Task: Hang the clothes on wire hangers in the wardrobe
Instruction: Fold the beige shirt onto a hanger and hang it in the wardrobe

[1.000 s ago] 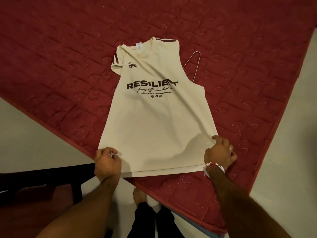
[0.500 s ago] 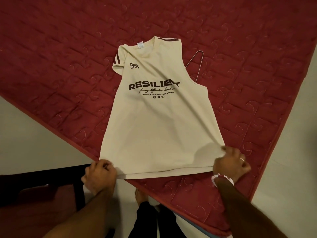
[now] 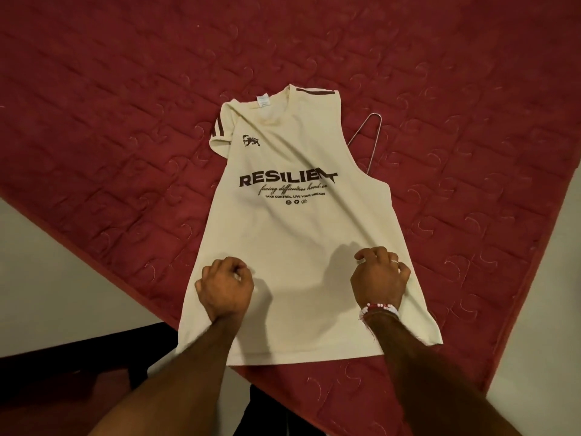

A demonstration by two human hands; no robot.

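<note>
Shirt (image 3: 292, 234) lay flat on red mattress (image 3: 125, 89) | wire hanger (image 3: 372, 133) partly hidden behind its armhole | left hand (image 3: 224, 291) and right hand (image 3: 379, 278) gripped lower fabric

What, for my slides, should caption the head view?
Left hand and right hand on a cream shirt spread over a red mattress, wire hanger beside.
</note>
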